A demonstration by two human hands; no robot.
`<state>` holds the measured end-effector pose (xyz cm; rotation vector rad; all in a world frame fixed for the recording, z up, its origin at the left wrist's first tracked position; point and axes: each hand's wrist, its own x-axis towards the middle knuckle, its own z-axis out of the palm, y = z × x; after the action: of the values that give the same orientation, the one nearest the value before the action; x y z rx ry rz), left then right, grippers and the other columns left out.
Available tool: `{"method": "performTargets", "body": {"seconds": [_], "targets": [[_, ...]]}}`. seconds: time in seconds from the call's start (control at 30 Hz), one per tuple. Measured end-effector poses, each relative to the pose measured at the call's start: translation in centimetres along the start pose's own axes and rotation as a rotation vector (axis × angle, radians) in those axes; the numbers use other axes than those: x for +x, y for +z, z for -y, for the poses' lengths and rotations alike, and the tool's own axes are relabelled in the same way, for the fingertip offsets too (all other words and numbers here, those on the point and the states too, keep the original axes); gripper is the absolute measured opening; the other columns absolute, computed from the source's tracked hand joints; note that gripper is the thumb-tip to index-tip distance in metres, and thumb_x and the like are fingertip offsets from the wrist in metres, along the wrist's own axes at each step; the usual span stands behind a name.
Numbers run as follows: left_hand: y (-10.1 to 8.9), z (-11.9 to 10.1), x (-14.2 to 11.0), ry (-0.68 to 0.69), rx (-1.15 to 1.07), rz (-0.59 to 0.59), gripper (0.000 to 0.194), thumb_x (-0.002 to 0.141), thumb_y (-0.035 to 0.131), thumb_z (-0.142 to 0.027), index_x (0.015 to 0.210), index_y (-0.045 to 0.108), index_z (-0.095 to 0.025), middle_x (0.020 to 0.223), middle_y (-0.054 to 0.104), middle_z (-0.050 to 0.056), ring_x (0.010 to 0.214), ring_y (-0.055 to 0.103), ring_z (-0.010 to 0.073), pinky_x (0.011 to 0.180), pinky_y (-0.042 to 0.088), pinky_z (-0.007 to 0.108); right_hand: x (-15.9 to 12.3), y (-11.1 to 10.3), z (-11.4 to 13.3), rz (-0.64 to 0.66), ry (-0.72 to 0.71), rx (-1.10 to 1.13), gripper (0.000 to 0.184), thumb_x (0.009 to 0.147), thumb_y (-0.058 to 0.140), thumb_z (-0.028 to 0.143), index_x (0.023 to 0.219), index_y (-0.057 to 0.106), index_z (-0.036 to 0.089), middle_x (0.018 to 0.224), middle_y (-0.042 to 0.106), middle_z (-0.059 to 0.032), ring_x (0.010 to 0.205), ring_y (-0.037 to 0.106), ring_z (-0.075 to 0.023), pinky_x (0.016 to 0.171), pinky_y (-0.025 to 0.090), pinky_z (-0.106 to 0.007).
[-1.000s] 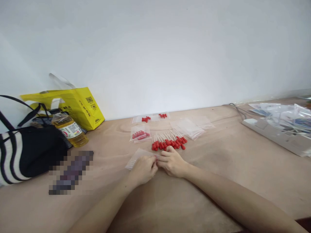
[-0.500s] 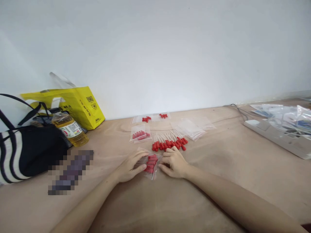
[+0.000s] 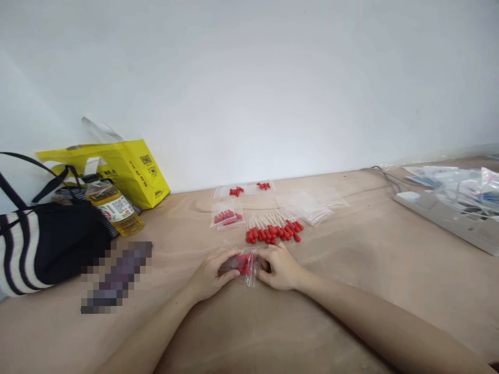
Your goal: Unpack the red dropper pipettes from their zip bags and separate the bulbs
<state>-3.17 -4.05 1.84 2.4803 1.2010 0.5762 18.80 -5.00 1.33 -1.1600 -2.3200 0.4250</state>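
Observation:
A small clear plastic bag (image 3: 246, 264) with several red-tipped droppers inside lies on the wooden table between my two hands. My left hand (image 3: 213, 274) grips its left end with thumb and fingers closed on it. My right hand (image 3: 281, 267) pinches its right end. Just beyond my hands lies a loose row of red-tipped droppers (image 3: 273, 231). A filled bag (image 3: 227, 216) rests further back on the left, and a stack of unfilled clear bags (image 3: 306, 206) lies to the right of the droppers.
Two flat bags with red pieces (image 3: 249, 188) lie near the wall. On the left stand a yellow paper bag (image 3: 125, 169), an oil bottle (image 3: 115, 208) and a striped tote (image 3: 42, 244). A power strip (image 3: 444, 218) and plastic packets (image 3: 463, 187) sit far right.
The bag was flat under my left hand while my right hand met it. It has since been turned and drawn nearer, and both hands now hold its ends.

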Motion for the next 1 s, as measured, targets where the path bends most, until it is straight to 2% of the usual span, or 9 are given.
{"method": "performTargets", "body": {"seconds": [0.07, 0.2, 0.33, 0.4, 0.5, 0.67, 0.73, 0.83, 1.0], "targets": [[0.0, -0.1, 0.1, 0.003, -0.005, -0.005, 0.037, 0.078, 0.052, -0.034, 0.113, 0.049, -0.022, 0.111, 0.058, 0.005, 0.101, 0.053, 0.0181, 0.088, 0.041, 0.033, 0.2, 0.1, -0.1, 0.004, 0.054, 0.081, 0.005, 0.07, 0.056, 0.022, 0.074, 0.058, 0.019, 0.057, 0.055, 0.0053, 0.059, 0.047, -0.0105, 0.062, 0.023, -0.024], [-0.2, -0.5, 0.2, 0.007, -0.007, 0.01, 0.034, 0.078, 0.052, -0.034, 0.109, 0.051, -0.022, 0.104, 0.06, 0.005, 0.096, 0.055, 0.0177, 0.085, 0.042, 0.033, 0.4, 0.1, -0.2, -0.054, 0.101, 0.191, 0.009, 0.072, 0.056, 0.028, 0.073, 0.06, 0.02, 0.053, 0.05, 0.0068, 0.051, 0.045, -0.008, 0.059, 0.025, -0.023], [-0.4, -0.9, 0.4, 0.037, 0.01, 0.007, 0.029, 0.077, 0.053, -0.035, 0.102, 0.055, -0.02, 0.098, 0.061, 0.005, 0.091, 0.055, 0.0176, 0.082, 0.043, 0.033, 0.3, 0.3, -0.2, -0.17, 0.028, 0.132, 0.01, 0.064, 0.065, 0.026, 0.073, 0.063, 0.021, 0.059, 0.053, 0.0053, 0.061, 0.049, -0.0097, 0.063, 0.024, -0.024], [-0.4, -1.0, 0.4, 0.043, 0.018, 0.004, 0.027, 0.077, 0.053, -0.035, 0.099, 0.056, -0.02, 0.097, 0.061, 0.005, 0.09, 0.055, 0.0177, 0.081, 0.043, 0.033, 0.2, 0.5, -0.2, -0.177, 0.041, 0.093, 0.009, 0.064, 0.063, 0.02, 0.073, 0.062, 0.022, 0.056, 0.053, 0.0062, 0.056, 0.047, -0.0087, 0.064, 0.023, -0.025], [-0.3, -0.8, 0.4, 0.045, 0.025, -0.003, 0.027, 0.078, 0.052, -0.035, 0.099, 0.057, -0.021, 0.098, 0.061, 0.005, 0.092, 0.055, 0.0183, 0.082, 0.043, 0.034, 0.0, 0.9, 0.0, -0.193, 0.065, 0.029, 0.021, 0.065, 0.057, 0.013, 0.083, 0.062, 0.023, 0.055, 0.055, 0.0064, 0.053, 0.045, -0.0085, 0.065, 0.023, -0.026], [0.1, -0.5, 0.3, 0.079, 0.044, -0.006, 0.033, 0.078, 0.051, -0.036, 0.107, 0.055, -0.02, 0.108, 0.06, 0.007, 0.103, 0.051, 0.0203, 0.091, 0.039, 0.038, -0.3, 1.5, 0.3, -0.239, -0.026, -0.012, 0.03, 0.063, 0.052, 0.005, 0.087, 0.059, 0.022, 0.085, 0.061, 0.0005, 0.078, 0.053, -0.0117, 0.068, 0.024, -0.026], [0.1, -0.5, 0.3, 0.066, 0.047, -0.003, 0.034, 0.079, 0.051, -0.036, 0.108, 0.055, -0.02, 0.111, 0.059, 0.007, 0.105, 0.05, 0.0202, 0.093, 0.038, 0.038, -0.3, 1.5, 0.4, -0.236, 0.023, 0.006, 0.025, 0.063, 0.052, 0.006, 0.081, 0.059, 0.021, 0.076, 0.061, 0.002, 0.071, 0.053, -0.0115, 0.067, 0.026, -0.026], [0.2, -0.5, 0.3, 0.033, 0.052, -0.003, 0.033, 0.079, 0.05, -0.035, 0.109, 0.055, -0.022, 0.112, 0.059, 0.006, 0.106, 0.05, 0.02, 0.094, 0.038, 0.039, -0.3, 1.3, 0.7, -0.225, 0.107, 0.097, 0.016, 0.066, 0.053, 0.011, 0.077, 0.06, 0.02, 0.059, 0.057, 0.004, 0.054, 0.049, -0.0102, 0.06, 0.032, -0.024], [0.2, -0.6, 0.3, 0.018, 0.056, -0.028, 0.032, 0.077, 0.051, -0.033, 0.106, 0.057, -0.021, 0.111, 0.06, 0.006, 0.104, 0.052, 0.0199, 0.091, 0.041, 0.038, -0.2, 1.1, 0.9, -0.284, -0.045, 0.351, 0.026, 0.069, 0.047, 0.007, 0.082, 0.063, 0.021, 0.086, 0.061, -0.0018, 0.077, 0.058, -0.0124, 0.067, 0.043, -0.022]]}}
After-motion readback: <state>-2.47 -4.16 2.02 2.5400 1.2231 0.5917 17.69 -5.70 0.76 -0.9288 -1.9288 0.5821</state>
